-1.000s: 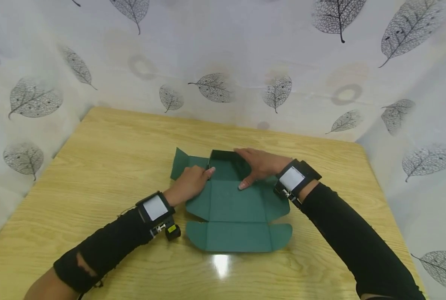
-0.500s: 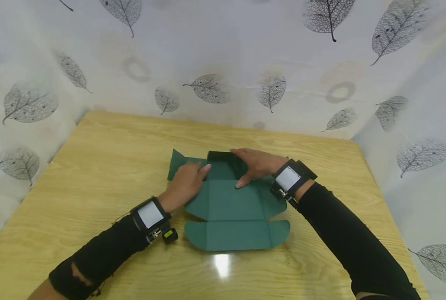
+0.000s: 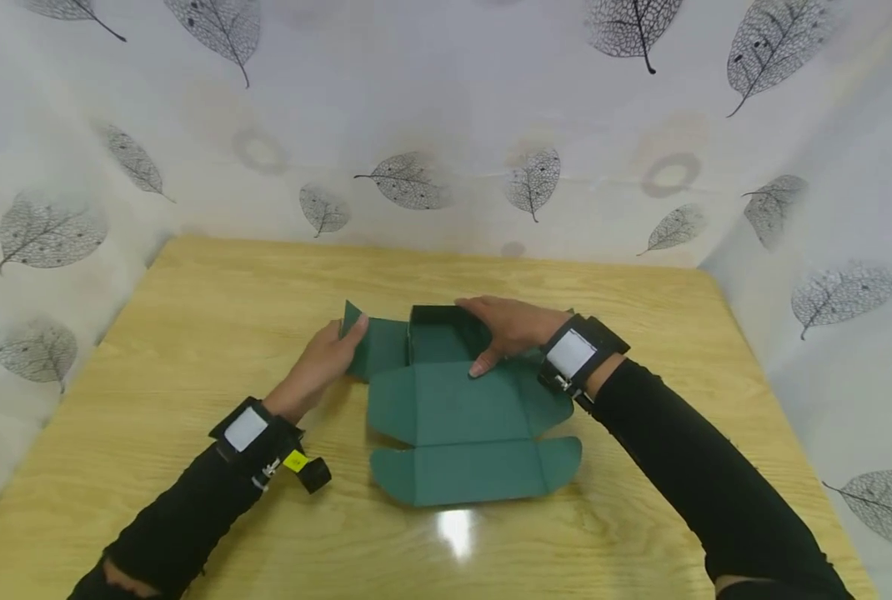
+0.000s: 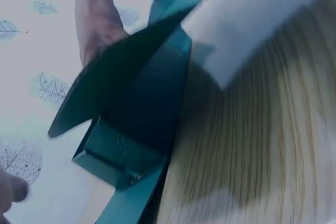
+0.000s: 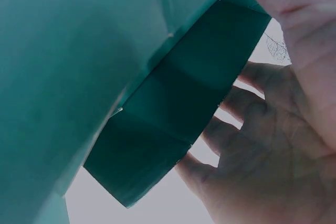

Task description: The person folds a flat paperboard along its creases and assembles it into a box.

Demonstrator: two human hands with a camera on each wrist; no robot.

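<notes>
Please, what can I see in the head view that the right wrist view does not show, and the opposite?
Only the head view: the left hand pinching a side flap, the black sleeves and the wooden table.

Only the right wrist view: the palm side of the right hand, its spread fingers reaching behind a wall of the green box.

Both: the right hand, the green box and part of the leaf-patterned backdrop.
</notes>
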